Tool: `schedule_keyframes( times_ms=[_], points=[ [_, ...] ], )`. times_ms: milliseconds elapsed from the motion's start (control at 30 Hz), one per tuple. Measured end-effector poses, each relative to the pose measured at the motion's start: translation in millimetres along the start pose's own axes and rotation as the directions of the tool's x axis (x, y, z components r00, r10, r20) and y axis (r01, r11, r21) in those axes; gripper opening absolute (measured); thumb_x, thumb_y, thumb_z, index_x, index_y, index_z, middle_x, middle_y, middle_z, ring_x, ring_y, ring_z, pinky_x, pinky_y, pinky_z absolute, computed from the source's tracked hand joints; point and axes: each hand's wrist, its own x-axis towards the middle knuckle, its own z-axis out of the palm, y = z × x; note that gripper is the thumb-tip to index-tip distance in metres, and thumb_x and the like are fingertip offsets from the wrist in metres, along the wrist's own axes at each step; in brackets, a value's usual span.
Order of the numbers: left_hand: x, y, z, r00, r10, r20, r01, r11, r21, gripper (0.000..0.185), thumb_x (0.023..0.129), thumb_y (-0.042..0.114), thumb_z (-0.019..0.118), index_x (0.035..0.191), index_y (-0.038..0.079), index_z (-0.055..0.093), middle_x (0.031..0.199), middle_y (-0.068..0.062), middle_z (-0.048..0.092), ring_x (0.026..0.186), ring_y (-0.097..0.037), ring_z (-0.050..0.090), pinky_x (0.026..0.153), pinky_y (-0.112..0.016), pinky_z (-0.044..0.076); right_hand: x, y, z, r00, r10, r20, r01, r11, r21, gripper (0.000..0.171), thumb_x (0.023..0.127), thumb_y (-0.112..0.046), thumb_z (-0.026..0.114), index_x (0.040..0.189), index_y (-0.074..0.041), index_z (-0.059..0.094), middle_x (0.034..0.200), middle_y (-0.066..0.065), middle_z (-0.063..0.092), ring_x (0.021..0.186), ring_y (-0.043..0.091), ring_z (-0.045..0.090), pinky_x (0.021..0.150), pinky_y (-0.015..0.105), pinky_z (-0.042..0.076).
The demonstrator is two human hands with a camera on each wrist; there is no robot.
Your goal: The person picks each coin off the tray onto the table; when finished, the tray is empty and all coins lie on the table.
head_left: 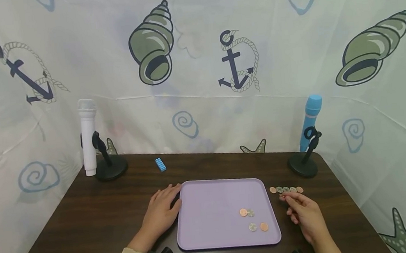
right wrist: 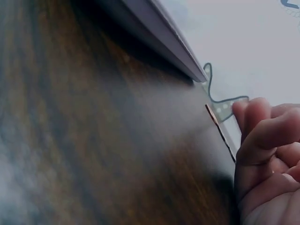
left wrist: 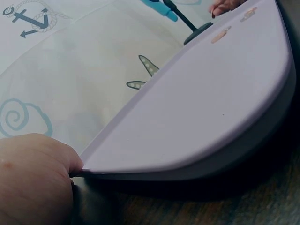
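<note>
With your left hand (head_left: 163, 211) loosely extended against the tray (head_left: 212, 216), where four coins (head_left: 252, 227) lay, your right hand (head_left: 304, 212) seemed to pinch a copper coin (head_left: 281, 195) beside the coin row (head_left: 286, 190), apparently mid-placement, likely needing a gentle release next.

1. Over the left and middle of the tray (head_left: 208, 212), a hand could pass low; flat coins (head_left: 252, 227) lie on its right half.
2. The left hand (head_left: 163, 207) blocks the tray's left rim; farther left, the counter (head_left: 69, 231) leaves wide room.
3. Behind the tray runs a strip, with a low blue block (head_left: 160, 164) on it and the cloth (head_left: 211, 129) closing its back.
4. The white microphone (head_left: 88, 134) and blue microphone (head_left: 309, 113) stand tall at the back corners.
5. Right of the tray, the right hand (head_left: 307, 214) and coin row (head_left: 286, 190) narrow the way.
</note>
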Motion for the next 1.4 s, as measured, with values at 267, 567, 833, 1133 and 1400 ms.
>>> schedule_keyframes(
  times_ms=[267,567,833,1133,1400],
  points=[
    [-1.3,1.3,-1.4,1.0,0.01,-0.025,-0.01,1.0,0.004,0.053,0.111,0.029,0.062,0.162,0.016,0.055,0.166,-0.009,0.056,0.161,-0.037,0.043,0.132,-0.069,0.023,1.5,-5.9,2.2,0.998,0.06,0.017,-0.059,0.997,-0.056,0.047,0.111,-0.03,0.065,0.147,0.001,0.064,0.117,-0.002,0.08,0.073,0.009,0.063,0.051,0.018,0.049],
    [-0.9,-0.1,0.4,1.0,-0.002,-0.001,0.002,1.0,-0.004,0.054,0.111,0.031,0.061,0.163,0.018,0.054,0.167,-0.008,0.054,0.163,-0.035,0.041,0.133,-0.068,0.021,-1.2,-5.7,6.1,0.995,0.086,0.056,-0.074,0.98,-0.186,0.04,0.112,-0.027,0.064,0.141,0.0,0.07,0.121,0.003,0.082,0.07,0.011,0.059,0.048,0.019,0.044],
    [2.8,3.6,1.1,1.0,-0.003,-0.011,0.003,1.0,-0.005,0.054,0.111,0.031,0.062,0.162,0.017,0.054,0.167,-0.009,0.055,0.162,-0.037,0.042,0.133,-0.069,0.021,-0.1,-13.4,6.9,0.996,0.086,0.029,-0.073,0.946,-0.315,0.04,0.112,-0.037,0.062,0.136,-0.008,0.075,0.113,0.005,0.077,0.06,0.012,0.053,0.045,0.022,0.044],
    [1.1,1.7,2.4,1.0,0.002,-0.002,-0.002,1.0,0.008,0.054,0.111,0.03,0.062,0.163,0.018,0.053,0.167,-0.008,0.055,0.162,-0.036,0.042,0.133,-0.069,0.022,-3.9,-9.5,10.3,0.994,0.1,0.031,-0.083,0.934,-0.347,0.039,0.111,-0.033,0.064,0.137,-0.006,0.074,0.096,0.005,0.07,0.055,0.012,0.05,0.043,0.023,0.039],
    [1.5,-0.7,2.5,1.0,0.006,-0.006,-0.006,1.0,0.007,0.054,0.111,0.031,0.061,0.163,0.018,0.054,0.167,-0.009,0.055,0.162,-0.036,0.041,0.133,-0.068,0.021,-5.7,-7.3,12.8,0.993,0.117,0.017,-0.101,0.915,-0.39,0.04,0.111,-0.034,0.064,0.142,-0.011,0.073,0.073,0.002,0.057,0.055,0.014,0.048,0.044,0.024,0.038]
  ],
)
